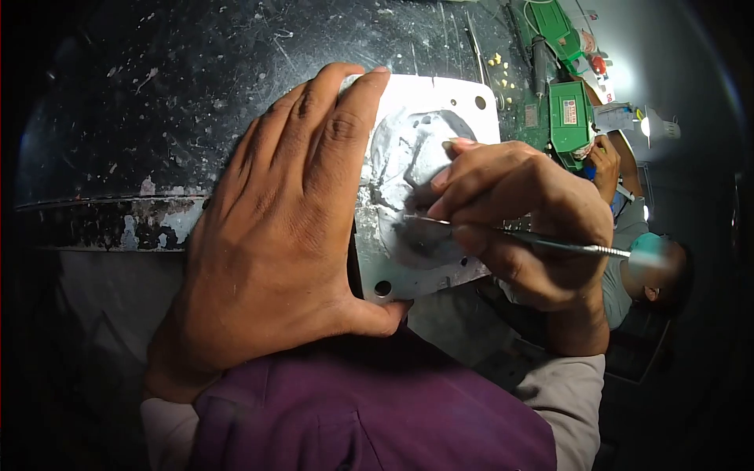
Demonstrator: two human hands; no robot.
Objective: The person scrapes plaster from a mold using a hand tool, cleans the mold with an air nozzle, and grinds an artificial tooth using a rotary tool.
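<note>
A pale metal mould plate (pixel 487 129) with round corner holes and a recessed, sculpted hollow lies at the bench edge, tilted a little. My left hand (pixel 279 212) grips its left side, fingers along the top face and thumb at the lower corner. In my right hand (pixel 542 216), pinched like a pen, is a slim metal hand tool (pixel 561 242) with a ribbed handle. Its thin tip touches or hovers just over the hollow; I cannot tell which. The right fingers cover part of the plate's right side.
The scratched black bench (pixel 181 71) carries a thin rod (pixel 474 43), small yellow bits (pixel 496 60) and a dark corded handpiece (pixel 540 67). Green bins (pixel 569 118) stand at the right. Beyond them sits another person, whose hand (pixel 605 163) is near the bins. A lamp (pixel 646 125) shines there.
</note>
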